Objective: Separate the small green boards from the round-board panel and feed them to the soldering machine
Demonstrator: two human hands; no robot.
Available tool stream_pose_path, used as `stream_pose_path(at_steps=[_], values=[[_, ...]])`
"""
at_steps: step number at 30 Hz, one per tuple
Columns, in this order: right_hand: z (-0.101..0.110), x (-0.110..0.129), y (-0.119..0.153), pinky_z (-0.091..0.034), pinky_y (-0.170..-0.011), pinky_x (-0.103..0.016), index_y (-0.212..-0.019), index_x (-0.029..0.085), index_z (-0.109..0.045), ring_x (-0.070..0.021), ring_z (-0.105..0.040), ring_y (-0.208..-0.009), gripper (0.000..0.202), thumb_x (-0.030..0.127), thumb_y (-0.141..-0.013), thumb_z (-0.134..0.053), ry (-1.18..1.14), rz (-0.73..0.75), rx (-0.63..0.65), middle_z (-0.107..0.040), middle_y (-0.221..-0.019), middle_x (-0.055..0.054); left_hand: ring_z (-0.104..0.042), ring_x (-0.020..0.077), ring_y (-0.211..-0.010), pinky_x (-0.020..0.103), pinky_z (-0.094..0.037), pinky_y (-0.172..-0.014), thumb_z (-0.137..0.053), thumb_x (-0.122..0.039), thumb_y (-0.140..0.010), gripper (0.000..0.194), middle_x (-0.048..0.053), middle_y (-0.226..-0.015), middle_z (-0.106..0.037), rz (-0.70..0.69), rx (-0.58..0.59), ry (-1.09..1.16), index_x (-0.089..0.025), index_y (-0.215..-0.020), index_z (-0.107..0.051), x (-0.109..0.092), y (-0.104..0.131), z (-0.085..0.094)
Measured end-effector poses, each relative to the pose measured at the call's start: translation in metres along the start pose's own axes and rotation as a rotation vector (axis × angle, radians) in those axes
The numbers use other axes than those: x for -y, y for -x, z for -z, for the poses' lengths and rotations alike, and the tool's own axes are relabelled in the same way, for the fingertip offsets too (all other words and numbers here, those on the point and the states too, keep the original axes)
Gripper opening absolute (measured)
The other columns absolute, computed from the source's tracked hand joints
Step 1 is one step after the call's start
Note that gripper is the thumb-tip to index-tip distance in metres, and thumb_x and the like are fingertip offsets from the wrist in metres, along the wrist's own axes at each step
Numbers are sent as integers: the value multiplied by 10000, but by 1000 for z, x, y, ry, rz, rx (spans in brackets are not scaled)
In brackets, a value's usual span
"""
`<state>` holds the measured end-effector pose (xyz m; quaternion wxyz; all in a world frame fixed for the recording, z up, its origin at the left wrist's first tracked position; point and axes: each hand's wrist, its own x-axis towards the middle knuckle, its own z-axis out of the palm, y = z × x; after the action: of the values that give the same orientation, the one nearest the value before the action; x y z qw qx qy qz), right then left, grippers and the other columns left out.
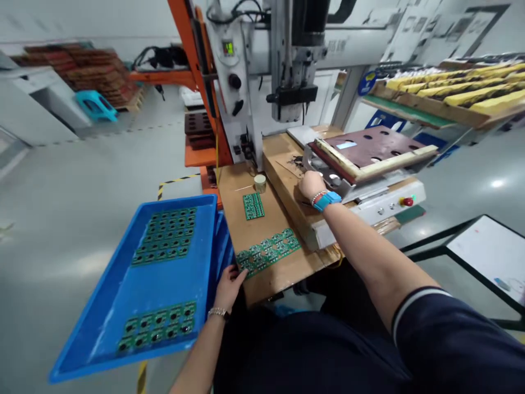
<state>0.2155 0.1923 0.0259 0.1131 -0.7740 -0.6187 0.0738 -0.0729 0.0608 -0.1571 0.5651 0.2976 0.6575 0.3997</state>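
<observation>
My left hand (230,285) is at the near left edge of the bench board, its thumb on the left end of a long green circuit board panel (268,251) and its fingers curled at the edge. Reaching forward, my right hand (312,185) is closed and lowered on the raised wooden bed of the machine. Its fingertips are hidden, so what it pinches cannot be made out. Small black parts (296,161) lie in a loose heap just beyond it. A smaller circuit board (253,206) lies on the bench near a small round tub (260,183).
To the left, a blue tray (164,284) holds rows of circuit boards. The machine head (293,98) hangs above the bed. Right of my hand sits a brown fixture plate (369,145) with holes; a red button (407,202) is on the front panel.
</observation>
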Motion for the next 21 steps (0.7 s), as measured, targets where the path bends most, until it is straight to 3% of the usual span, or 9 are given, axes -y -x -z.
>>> stream_pose_path(at_steps=[2, 5, 8, 12, 17, 21], values=[[6, -3, 19, -491, -837, -384, -1140, 121, -523, -187, -571, -988, 375, 363, -855, -551, -63, 21, -28, -553, -1147, -101, -612, 179, -800, 376, -519, -686, -579, -262, -833, 185, 55, -973, -633, 32, 20, 0, -156, -983, -602, -5, -7, -7], [11, -17, 70, -503, -808, -374, -1115, 162, -536, -159, -589, -931, 320, 375, -878, -512, -175, 107, -62, -583, -1097, -59, -610, 180, -818, 373, -521, -690, -565, -276, -842, 191, 63, -1003, -629, 64, 57, 27, -164, -992, -602, -9, -9, -8], [9, -42, 130, -506, -758, -290, -1058, 165, -599, -137, -629, -765, 268, 330, -869, -504, -292, 197, -82, -671, -870, -42, -611, 178, -806, 367, -523, -676, -566, -274, -842, 199, 60, -994, -628, 71, 64, 75, -156, -999, -600, -9, 1, 2], [-5, -79, 189, -531, -648, -282, -944, 161, -646, -168, -659, -685, 284, 381, -833, -503, -430, 268, -70, -705, -796, -53, -611, 167, -766, 355, -526, -648, -568, -253, -841, 187, 50, -951, -626, 10, -15, 190, -145, -991, -592, -15, 29, 24], [-20, -100, 213, -558, -649, -294, -896, 197, -663, -200, -682, -724, 323, 476, -790, -540, -584, 286, -33, -720, -823, -58, -626, 155, -730, 328, -530, -652, -646, -211, -775, 97, 17, -833, -645, -197, -107, 355, -145, -832, -601, -51, 83, 46], [-12, -88, 218, -552, -715, -309, -1028, 199, -624, -208, -673, -794, 421, 503, -736, -605, -817, 191, 65, -708, -914, -69, -647, 167, -650, 274, -538, -585, -808, -276, -567, 290, -23, -712, -650, -299, -92, 408, -206, -769, -613, -81, 133, 41]])
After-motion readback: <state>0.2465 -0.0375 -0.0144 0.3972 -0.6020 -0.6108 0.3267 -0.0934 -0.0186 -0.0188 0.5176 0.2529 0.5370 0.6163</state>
